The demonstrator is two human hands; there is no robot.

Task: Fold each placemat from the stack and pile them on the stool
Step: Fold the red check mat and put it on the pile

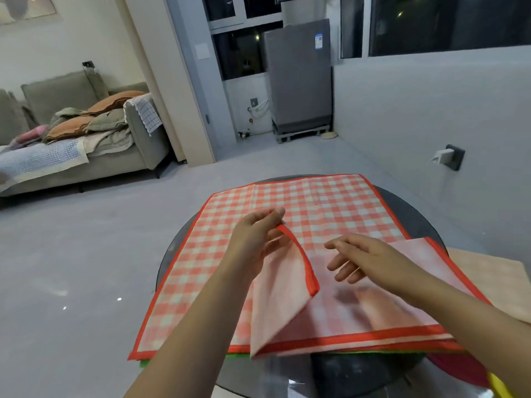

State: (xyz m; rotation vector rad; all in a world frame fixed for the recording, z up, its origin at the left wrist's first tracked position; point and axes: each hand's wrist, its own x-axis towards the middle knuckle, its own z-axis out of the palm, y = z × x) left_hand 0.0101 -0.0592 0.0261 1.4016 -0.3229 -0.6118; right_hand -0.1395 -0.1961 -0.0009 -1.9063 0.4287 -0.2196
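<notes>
Placemat (359,305) being folded sat at the near right part of the round dark table (408,214), pale underside up, on top of another checked mat (316,202) that was spread flat over most of the tabletop. Made sense to me: the flat mat underneath gave a smooth surface to fold on, and the folded edge ran along the table's near edge where both hands could reach it. A bit of green (145,363) poked out under the near left corner, so I'd guess more mats of the stack were beneath.

Left hand (255,239) came in from the near left, forearm angled up toward the middle. Thumb and fingers were pinching the red border (301,254) of the mat's left corner, lifted off the surface and curling over, which looked like the start of the next fold toward the right. Right hand (365,259) reached in from the near right and hovered just above the pale side, fingers loosely spread and a little bent, holding nothing as far as I could tell. My guess is it was about to press the cloth down so it wouldn't slide while the corner came across.

A light surface (494,280) showed just past the table's right edge; can't tell if that was the stool. Farther back were a sofa (86,139) on the left and a grey fridge (298,79) by the windows.
</notes>
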